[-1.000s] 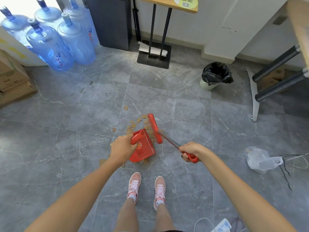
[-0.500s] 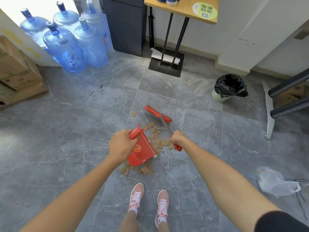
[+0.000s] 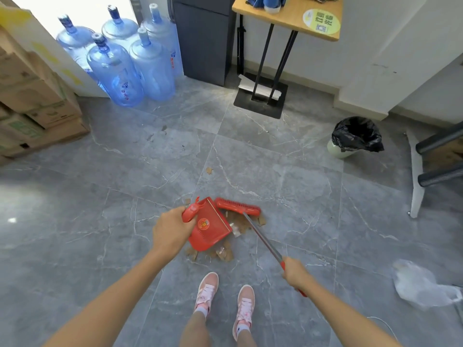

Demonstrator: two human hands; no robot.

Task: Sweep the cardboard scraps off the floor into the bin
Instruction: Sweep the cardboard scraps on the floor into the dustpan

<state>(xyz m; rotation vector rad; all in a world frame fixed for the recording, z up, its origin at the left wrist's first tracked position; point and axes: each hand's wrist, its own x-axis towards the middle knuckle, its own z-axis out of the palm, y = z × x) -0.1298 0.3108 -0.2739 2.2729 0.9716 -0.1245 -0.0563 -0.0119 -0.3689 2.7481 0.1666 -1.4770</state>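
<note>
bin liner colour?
Black liner over a pale green bin, seen in the head view.

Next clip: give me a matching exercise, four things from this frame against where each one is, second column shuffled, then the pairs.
Things:
1. dustpan
2. broom
3. bin
4. water bottles

Places:
A. far left, by the wall
B. held by the right hand
C. held by the left hand
D. far right, lined with a black bag

Pairs: 1-C, 2-B, 3-D, 4-A
</note>
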